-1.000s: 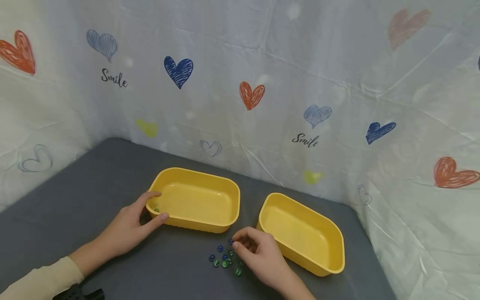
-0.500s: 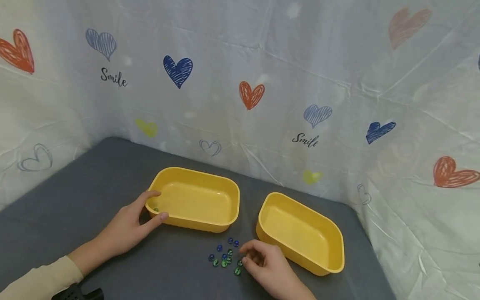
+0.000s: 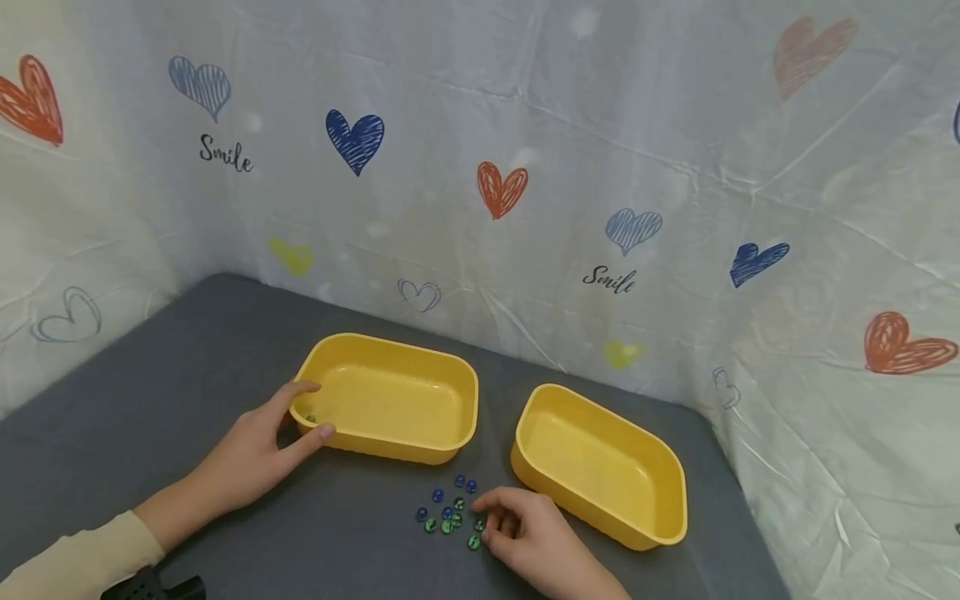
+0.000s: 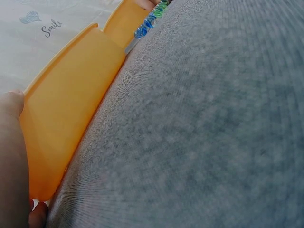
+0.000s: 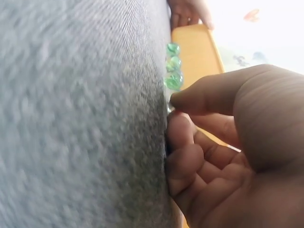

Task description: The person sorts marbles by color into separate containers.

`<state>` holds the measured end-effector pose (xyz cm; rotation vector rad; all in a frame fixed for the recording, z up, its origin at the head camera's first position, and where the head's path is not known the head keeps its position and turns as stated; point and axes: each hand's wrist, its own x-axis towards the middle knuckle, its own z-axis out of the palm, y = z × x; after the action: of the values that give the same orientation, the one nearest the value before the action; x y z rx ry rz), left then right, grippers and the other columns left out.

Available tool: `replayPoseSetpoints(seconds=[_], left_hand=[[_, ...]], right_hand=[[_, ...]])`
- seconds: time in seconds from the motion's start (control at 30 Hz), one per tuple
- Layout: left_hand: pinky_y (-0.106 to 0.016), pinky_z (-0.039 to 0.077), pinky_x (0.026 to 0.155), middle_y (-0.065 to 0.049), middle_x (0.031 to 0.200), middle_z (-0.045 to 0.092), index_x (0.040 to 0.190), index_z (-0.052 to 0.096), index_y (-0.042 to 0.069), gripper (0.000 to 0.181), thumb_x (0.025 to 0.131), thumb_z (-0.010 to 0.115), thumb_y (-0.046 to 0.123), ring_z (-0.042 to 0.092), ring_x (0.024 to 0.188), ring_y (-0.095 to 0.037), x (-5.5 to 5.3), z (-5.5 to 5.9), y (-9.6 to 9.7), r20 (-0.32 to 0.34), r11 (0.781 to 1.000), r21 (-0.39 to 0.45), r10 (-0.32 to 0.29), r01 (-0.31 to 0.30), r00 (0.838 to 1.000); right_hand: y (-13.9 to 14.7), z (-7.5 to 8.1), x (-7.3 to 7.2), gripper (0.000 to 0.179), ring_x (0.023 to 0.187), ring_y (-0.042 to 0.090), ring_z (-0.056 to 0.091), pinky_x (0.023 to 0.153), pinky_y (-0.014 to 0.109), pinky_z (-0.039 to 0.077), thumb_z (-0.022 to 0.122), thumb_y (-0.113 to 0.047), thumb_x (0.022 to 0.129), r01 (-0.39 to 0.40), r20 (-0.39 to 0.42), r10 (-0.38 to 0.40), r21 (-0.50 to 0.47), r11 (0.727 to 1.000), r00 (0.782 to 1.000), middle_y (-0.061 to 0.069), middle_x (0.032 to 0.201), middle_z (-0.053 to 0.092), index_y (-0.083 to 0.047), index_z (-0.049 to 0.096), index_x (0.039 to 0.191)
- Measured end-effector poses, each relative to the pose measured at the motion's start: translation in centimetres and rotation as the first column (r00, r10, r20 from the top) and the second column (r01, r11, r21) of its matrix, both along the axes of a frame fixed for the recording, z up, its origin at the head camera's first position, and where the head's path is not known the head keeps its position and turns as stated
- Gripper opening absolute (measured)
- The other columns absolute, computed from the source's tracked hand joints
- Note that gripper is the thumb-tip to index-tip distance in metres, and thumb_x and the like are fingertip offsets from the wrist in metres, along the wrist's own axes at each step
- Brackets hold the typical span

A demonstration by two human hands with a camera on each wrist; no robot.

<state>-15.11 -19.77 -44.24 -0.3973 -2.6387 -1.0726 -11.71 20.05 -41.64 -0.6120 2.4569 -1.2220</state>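
Note:
My left hand (image 3: 251,454) grips the left end of a yellow plastic bin (image 3: 401,442), thumb on the near rim and fingers over the end. A green marble (image 3: 311,418) lies inside that bin near the thumb. On the grey cloth in front are several blue marbles (image 3: 438,496) and green marbles (image 3: 447,527). My right hand (image 3: 528,533) is low beside this group, its index finger stretched out and other fingers bent. A green marble (image 3: 479,525) sits between index finger and thumb; in the right wrist view, the fingertips partly hide a glassy glint, and a firm hold is not visible.
A second yellow bin (image 3: 600,467) stands just beyond my right hand, with nothing visible inside it. Behind the grey table (image 3: 187,358) hangs a white curtain (image 3: 427,83) printed with hearts. Black gear (image 3: 153,585) sits at my left wrist.
The right hand has left a blue marble, which now lies on the cloth, and shifted nearer to me, around a green marble. The left hand keeps its place on the bin.

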Motion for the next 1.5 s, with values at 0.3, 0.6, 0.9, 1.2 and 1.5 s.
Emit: replayPoseSetpoints(seconds=[0.3,0.6,0.9,1.2,1.5], left_hand=[[-0.034,0.049,0.072,0.007,0.099,0.065,0.146,0.040,0.017,0.065,0.095,0.064,0.050,0.060,0.081,-0.007,0.1,0.4,0.0,0.009,1.000,-0.008,-0.007,0.007,1.000],[-0.036,0.050,0.073,0.004,0.103,0.065,0.146,0.041,0.015,0.066,0.095,0.064,0.050,0.060,0.082,-0.007,0.3,0.6,0.0,0.014,1.000,-0.016,0.002,-0.002,1.000],[-0.036,0.050,0.073,0.003,0.102,0.066,0.146,0.040,0.016,0.065,0.095,0.064,0.050,0.060,0.082,-0.007,0.3,0.6,-0.1,0.008,1.000,-0.006,0.001,-0.001,1.000],[-0.036,0.049,0.072,0.004,0.099,0.067,0.147,0.040,0.017,0.065,0.095,0.065,0.049,0.060,0.081,-0.007,0.0,0.6,-0.1,-0.014,1.000,-0.013,-0.001,0.001,1.000],[-0.044,0.050,0.077,-0.005,0.111,0.067,0.147,0.040,0.015,0.066,0.095,0.064,0.049,0.062,0.089,-0.014,0.1,0.2,0.2,0.000,1.000,0.010,-0.005,0.005,1.000]], right_hand=[[-0.3,-0.5,0.1,0.014,0.063,0.011,0.056,0.057,0.027,0.049,0.071,-0.017,0.092,0.009,-0.010,-0.009,0.020,1.000,1.000,-0.004,0.083,0.064,-0.024,0.072,0.104],[-0.5,-0.6,0.1,0.012,0.060,0.010,0.055,0.056,0.027,0.049,0.069,-0.015,0.092,0.002,-0.020,-0.002,0.009,1.000,1.000,-0.004,0.081,0.063,-0.023,0.072,0.100],[-0.6,-0.4,-0.1,0.011,0.058,0.011,0.054,0.055,0.028,0.049,0.066,-0.014,0.093,0.001,-0.027,-0.001,-0.004,1.000,1.000,-0.002,0.079,0.064,-0.021,0.070,0.100],[-0.7,0.4,-0.3,0.012,0.061,0.011,0.056,0.055,0.027,0.050,0.068,-0.011,0.093,0.005,-0.103,-0.008,-0.022,1.000,0.995,-0.002,0.078,0.063,-0.020,0.069,0.101],[-1.2,1.2,-0.6,0.010,0.065,0.013,0.057,0.056,0.027,0.050,0.069,-0.014,0.094,0.040,-0.157,-0.046,-0.041,0.998,0.987,-0.003,0.081,0.063,-0.019,0.068,0.103]])
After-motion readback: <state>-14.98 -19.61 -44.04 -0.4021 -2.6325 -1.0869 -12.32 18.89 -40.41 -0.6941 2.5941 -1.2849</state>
